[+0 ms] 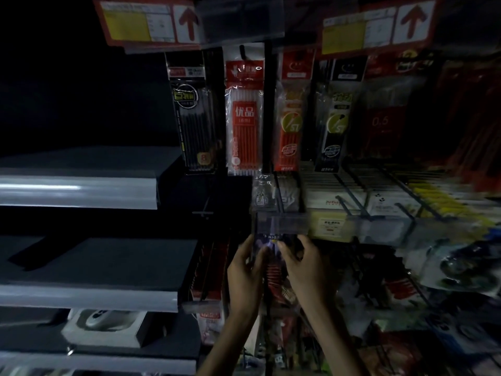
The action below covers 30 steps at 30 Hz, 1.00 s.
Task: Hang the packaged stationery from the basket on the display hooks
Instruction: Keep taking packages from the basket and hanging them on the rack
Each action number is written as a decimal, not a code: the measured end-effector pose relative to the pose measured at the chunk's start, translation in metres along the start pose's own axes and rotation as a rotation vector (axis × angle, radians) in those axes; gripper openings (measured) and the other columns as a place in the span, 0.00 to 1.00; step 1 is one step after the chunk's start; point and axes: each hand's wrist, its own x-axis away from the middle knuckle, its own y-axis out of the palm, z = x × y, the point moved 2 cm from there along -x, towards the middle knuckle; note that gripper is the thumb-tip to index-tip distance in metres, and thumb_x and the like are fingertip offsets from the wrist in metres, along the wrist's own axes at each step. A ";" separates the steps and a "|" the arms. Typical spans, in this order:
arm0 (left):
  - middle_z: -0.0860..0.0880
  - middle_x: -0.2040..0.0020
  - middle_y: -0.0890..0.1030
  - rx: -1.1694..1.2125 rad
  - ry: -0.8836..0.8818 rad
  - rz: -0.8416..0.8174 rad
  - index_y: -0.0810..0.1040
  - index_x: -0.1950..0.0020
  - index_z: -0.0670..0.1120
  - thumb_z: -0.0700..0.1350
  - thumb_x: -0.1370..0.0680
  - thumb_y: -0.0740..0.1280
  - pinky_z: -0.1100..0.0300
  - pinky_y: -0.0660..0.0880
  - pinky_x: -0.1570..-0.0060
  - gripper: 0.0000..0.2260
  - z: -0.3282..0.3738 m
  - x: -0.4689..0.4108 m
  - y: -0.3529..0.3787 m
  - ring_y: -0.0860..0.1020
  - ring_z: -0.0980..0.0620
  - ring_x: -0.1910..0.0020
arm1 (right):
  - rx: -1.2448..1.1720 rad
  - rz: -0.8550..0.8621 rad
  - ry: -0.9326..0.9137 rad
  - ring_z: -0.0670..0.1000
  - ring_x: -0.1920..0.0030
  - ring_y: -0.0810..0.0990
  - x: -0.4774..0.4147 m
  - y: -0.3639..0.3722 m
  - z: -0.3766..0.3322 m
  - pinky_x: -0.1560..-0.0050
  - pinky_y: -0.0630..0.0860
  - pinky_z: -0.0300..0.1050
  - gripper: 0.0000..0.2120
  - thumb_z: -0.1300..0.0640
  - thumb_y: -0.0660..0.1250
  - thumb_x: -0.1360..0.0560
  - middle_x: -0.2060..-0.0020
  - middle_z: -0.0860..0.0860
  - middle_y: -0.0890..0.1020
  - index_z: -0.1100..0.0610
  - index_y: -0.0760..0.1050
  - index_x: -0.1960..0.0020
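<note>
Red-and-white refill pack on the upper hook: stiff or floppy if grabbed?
Red-and-white pack probably semi-stiff: thin rods run its length inside crinkled clear film. Likely light. Glossy glare suggests slippery; hanging from one hook, a push would likely swing it.

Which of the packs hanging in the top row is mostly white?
The white pack, second from left; its neighbours are a black pack and an orange pack.

Display rack (268, 118) before you, refill packs (245, 120) hanging on its upper hooks (243, 51), flat boxes (349, 200) on wire pegs (342, 206) beneath, grey shelves (78, 189) on your left, white box (104, 328) on a lower one.
</note>
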 end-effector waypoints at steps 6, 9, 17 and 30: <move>0.60 0.39 0.81 -0.040 0.006 0.058 0.77 0.32 0.55 0.46 0.19 0.73 0.73 0.76 0.45 0.16 0.003 -0.002 -0.001 0.78 0.71 0.40 | 0.040 0.003 -0.004 0.51 0.46 0.85 -0.001 -0.001 -0.001 0.49 0.81 0.48 0.37 0.23 0.54 0.27 0.46 0.46 0.86 0.47 0.76 0.33; 0.63 0.41 0.81 -0.066 0.018 0.067 0.79 0.35 0.57 0.46 0.19 0.74 0.75 0.75 0.48 0.14 0.003 -0.003 -0.001 0.79 0.71 0.42 | 0.034 0.003 0.026 0.51 0.47 0.85 -0.003 -0.002 -0.001 0.50 0.80 0.46 0.34 0.24 0.58 0.25 0.47 0.47 0.86 0.48 0.77 0.34; 0.60 0.40 0.83 -0.066 -0.007 0.100 0.79 0.29 0.48 0.51 0.21 0.74 0.64 0.80 0.39 0.21 -0.001 0.001 -0.003 0.79 0.67 0.39 | -0.042 0.003 0.034 0.52 0.46 0.85 -0.001 -0.002 0.007 0.49 0.81 0.47 0.38 0.21 0.60 0.30 0.47 0.47 0.86 0.49 0.79 0.35; 0.57 0.36 0.79 -0.258 0.161 -0.032 0.77 0.32 0.58 0.57 0.19 0.72 0.50 0.79 0.38 0.16 0.015 0.054 -0.034 0.79 0.56 0.35 | -0.852 0.120 0.460 0.46 0.72 0.74 0.041 -0.039 0.029 0.68 0.69 0.42 0.29 0.34 0.55 0.18 0.68 0.49 0.80 0.54 0.83 0.56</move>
